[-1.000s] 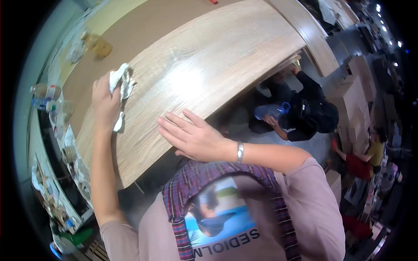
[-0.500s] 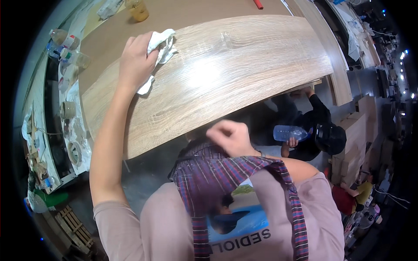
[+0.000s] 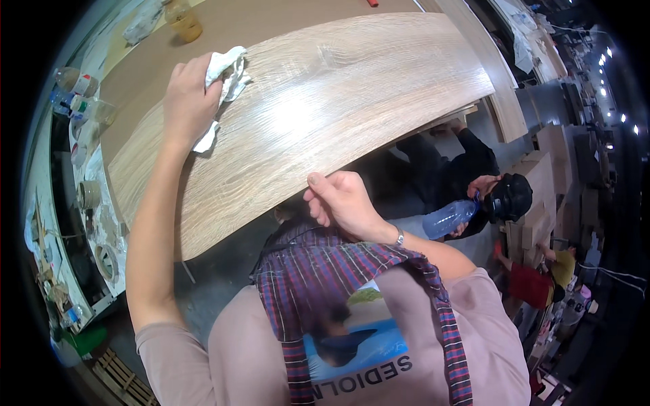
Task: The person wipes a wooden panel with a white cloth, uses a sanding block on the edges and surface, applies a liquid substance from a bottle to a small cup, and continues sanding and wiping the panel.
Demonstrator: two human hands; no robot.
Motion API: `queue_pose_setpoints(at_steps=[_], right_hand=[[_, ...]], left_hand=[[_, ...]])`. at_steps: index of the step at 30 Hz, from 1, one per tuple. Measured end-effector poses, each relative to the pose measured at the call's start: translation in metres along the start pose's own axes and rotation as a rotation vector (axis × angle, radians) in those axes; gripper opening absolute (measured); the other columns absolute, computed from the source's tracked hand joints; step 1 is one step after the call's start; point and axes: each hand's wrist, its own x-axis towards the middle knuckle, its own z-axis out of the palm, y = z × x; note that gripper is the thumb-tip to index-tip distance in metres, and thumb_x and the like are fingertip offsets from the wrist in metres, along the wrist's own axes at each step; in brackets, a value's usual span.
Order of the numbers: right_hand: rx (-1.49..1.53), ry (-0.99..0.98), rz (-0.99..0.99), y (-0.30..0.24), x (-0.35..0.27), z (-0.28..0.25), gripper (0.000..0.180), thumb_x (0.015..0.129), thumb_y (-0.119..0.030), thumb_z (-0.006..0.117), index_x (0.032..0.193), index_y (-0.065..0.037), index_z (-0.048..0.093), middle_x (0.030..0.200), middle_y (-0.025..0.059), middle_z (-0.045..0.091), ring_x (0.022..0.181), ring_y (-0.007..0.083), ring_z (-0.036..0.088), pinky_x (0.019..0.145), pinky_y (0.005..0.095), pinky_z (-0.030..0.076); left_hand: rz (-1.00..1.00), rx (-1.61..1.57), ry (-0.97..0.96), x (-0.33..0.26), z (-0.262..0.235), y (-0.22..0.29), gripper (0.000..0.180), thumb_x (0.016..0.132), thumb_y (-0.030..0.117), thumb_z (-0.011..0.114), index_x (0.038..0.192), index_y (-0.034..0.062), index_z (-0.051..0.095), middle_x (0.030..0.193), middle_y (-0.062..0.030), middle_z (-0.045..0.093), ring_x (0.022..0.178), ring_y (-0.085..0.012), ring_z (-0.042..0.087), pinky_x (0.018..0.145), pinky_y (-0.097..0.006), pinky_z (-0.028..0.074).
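A long wood-grain board (image 3: 352,95) with a curved far edge lies in front of me, glossy where light reflects off it. On its left part, my left hand (image 3: 189,101) is closed around a crumpled white cloth (image 3: 230,76), pressing it on the surface. At the board's near edge is my right hand (image 3: 345,201), its fingers curled and the thumb against the index finger. Whether anything small sits in that pinch is hidden. The thumb tip overlaps the edge; I cannot tell if it touches.
Plastic bottles (image 3: 84,105) and a tape roll (image 3: 107,260) stand at left. A cup of amber liquid (image 3: 183,24) is at the far side. To the right, below the board, a person in black (image 3: 467,159) holds a large clear bottle (image 3: 447,220). Cardboard boxes (image 3: 538,183) stand behind.
My right hand has moved to the board's near edge. The left hand keeps the cloth in about the same place on the board. The person in black has raised the bottle toward the head.
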Motion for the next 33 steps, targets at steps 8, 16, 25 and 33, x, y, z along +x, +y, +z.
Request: queue_pose_setpoints(at_steps=[8,16,25,33], right_hand=[[-0.008,-0.032,-0.023,-0.001,0.002,0.006,0.035,0.103,-0.025,0.057,0.086,0.004,0.065,0.064,0.0062,0.064,0.051,0.0105,0.058,0.047,0.0215,0.045],[-0.146,-0.061,0.047,-0.018,-0.01,-0.004,0.032,0.102,-0.021,0.055,0.084,0.003,0.065,0.062,0.0061,0.062,0.049,0.0098,0.054,0.046,0.0212,0.04],[-1.073,0.0,-0.741,-0.104,0.003,0.038,0.026,0.084,-0.006,0.069,0.109,-0.001,0.066,0.106,0.0111,0.063,0.094,0.0212,0.061,0.081,0.0318,0.049],[-1.587,-0.232,-1.255,-0.115,0.128,0.109,0.061,0.084,-0.025,0.074,0.141,-0.027,0.054,0.155,0.016,0.036,0.142,0.0381,0.034,0.113,0.052,0.034]], left_hand=[[0.032,0.019,-0.021,0.001,-0.002,-0.013,0.036,0.083,0.018,0.062,0.118,0.0079,0.063,0.108,-0.0136,0.066,0.1,-0.0337,0.058,0.09,-0.044,0.047],[-0.099,-0.333,0.077,0.012,-0.119,-0.095,0.044,0.098,0.028,0.062,0.13,-0.0017,0.059,0.127,-0.0102,0.064,0.117,-0.0203,0.059,0.099,-0.033,0.046],[-0.597,0.217,0.058,-0.251,-0.11,-0.204,0.034,0.088,0.017,0.068,0.116,-0.0015,0.064,0.106,-0.0206,0.07,0.096,-0.0358,0.068,0.085,-0.041,0.053],[-0.726,0.159,0.012,-0.282,-0.056,-0.223,0.029,0.091,0.007,0.056,0.118,0.0004,0.059,0.116,-0.0256,0.062,0.11,-0.0418,0.058,0.091,-0.048,0.046]])
